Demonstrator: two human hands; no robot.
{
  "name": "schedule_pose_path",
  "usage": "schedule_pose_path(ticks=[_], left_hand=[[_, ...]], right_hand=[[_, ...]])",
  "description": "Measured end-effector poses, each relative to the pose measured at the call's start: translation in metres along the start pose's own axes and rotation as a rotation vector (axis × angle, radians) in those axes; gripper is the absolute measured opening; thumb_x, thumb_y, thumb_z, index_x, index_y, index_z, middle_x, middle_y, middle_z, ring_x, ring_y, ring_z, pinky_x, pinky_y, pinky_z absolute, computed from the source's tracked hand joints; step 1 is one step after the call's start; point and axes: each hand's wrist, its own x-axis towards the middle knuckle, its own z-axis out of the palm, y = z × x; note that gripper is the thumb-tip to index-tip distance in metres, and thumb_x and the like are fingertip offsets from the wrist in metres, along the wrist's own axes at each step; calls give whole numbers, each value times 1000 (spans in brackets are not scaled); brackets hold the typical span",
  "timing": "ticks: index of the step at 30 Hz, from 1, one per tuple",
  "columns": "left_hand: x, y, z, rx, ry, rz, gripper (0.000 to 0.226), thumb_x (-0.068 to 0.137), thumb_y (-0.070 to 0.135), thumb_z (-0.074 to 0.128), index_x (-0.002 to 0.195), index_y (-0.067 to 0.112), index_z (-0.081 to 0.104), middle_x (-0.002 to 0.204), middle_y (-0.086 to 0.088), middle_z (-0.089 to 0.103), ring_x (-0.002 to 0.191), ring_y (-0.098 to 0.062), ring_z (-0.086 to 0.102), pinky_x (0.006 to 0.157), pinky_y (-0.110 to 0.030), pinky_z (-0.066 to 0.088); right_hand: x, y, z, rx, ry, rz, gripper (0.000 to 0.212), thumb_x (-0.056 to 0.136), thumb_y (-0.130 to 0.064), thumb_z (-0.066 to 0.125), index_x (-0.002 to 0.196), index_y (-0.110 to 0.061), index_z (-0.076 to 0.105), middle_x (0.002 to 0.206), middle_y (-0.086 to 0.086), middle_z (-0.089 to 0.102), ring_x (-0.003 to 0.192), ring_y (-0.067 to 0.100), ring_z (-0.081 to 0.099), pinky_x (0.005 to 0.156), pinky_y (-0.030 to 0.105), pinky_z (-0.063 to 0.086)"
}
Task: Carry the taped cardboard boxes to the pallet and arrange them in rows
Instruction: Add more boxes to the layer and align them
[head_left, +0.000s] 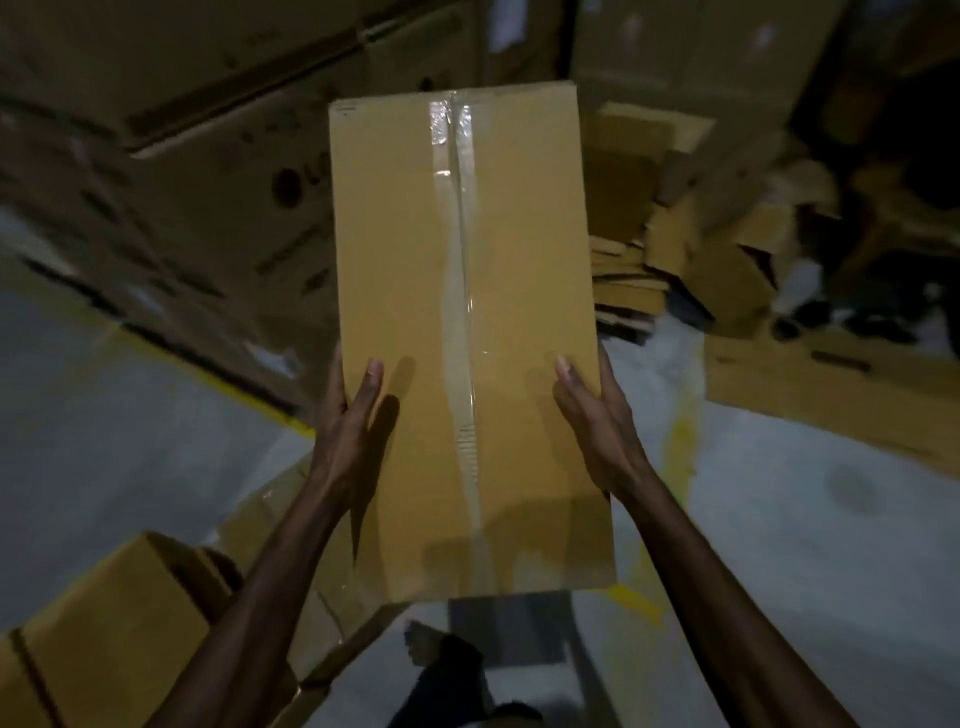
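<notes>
A long brown cardboard box (467, 332) with clear tape down its middle seam is held out in front of me, above the floor. My left hand (353, 415) grips its left side, thumb lying on the top face and fingers hidden behind the edge. On the opposite side my right hand (592, 415) holds it the same way, thumb on top. No pallet is in view.
Large stacked cartons (208, 171) rise at the left and back. A heap of flattened and open cardboard (717, 260) lies at the right. More brown boxes (114, 634) sit at the lower left. Grey floor (805, 519) with yellow paint marks lies below; my foot (441, 665) shows.
</notes>
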Motion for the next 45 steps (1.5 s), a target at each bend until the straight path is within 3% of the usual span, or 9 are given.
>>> schedule_pose_path(ticks=[4,8,12,14,19,29,36,39,45], left_hand=[[-26,14,80,-4,-215,-12,95,81,86,55,161,47,22,164,23,27,151,-6,28,126,-49,25],[-58,37,166,11,-382,76,75,92,66,51,158,41,27,130,47,40,114,33,42,102,-12,36],[-76,43,242,-8,-605,59,70,95,67,59,156,41,38,152,14,52,141,-14,49,117,-53,40],[-80,43,282,-21,-697,56,75,92,72,59,156,42,38,154,6,51,142,-23,49,116,-60,40],[-90,54,397,-48,-867,27,81,85,78,61,155,48,36,151,4,53,136,-25,54,108,-63,47],[-77,76,647,-126,-1234,-61,80,88,74,62,157,43,36,157,17,47,146,-11,43,122,-49,34],[-79,90,805,23,-1448,64,85,82,90,49,157,52,30,162,20,37,147,-11,39,120,-54,35],[-98,93,867,15,-1525,100,94,79,92,50,159,47,30,163,20,36,148,-5,36,123,-45,32],[-149,102,996,103,-1661,21,97,71,97,53,156,55,32,163,24,32,150,-9,32,123,-56,26]], right_hand=[[-61,-10,-91,-18,216,12,92,77,-77,71,157,-51,32,149,-21,53,135,3,52,115,39,45],[-113,-14,-169,-54,398,21,94,76,-85,64,156,-54,29,153,-18,50,137,8,51,116,47,43],[-155,-12,-235,-51,582,19,91,79,-85,61,157,-53,26,156,-17,47,140,10,49,117,49,43],[-169,-9,-265,-42,677,26,89,80,-85,61,156,-55,27,155,-19,48,141,10,48,118,49,41],[-189,-9,-340,-27,873,37,82,83,-82,60,154,-57,30,148,-20,54,134,11,55,114,51,45],[-163,-29,-501,-14,1174,115,87,78,-90,57,153,-60,25,150,-15,51,134,19,54,113,59,43],[-140,-31,-584,8,1447,142,89,79,-88,57,155,-52,29,151,-16,52,135,15,54,116,54,42],[-145,-30,-618,-4,1538,178,81,84,-84,54,155,-53,29,151,-16,51,134,14,53,115,51,43],[-163,-30,-714,31,1688,153,88,79,-89,56,154,-56,28,153,-18,49,139,13,50,118,53,40]])
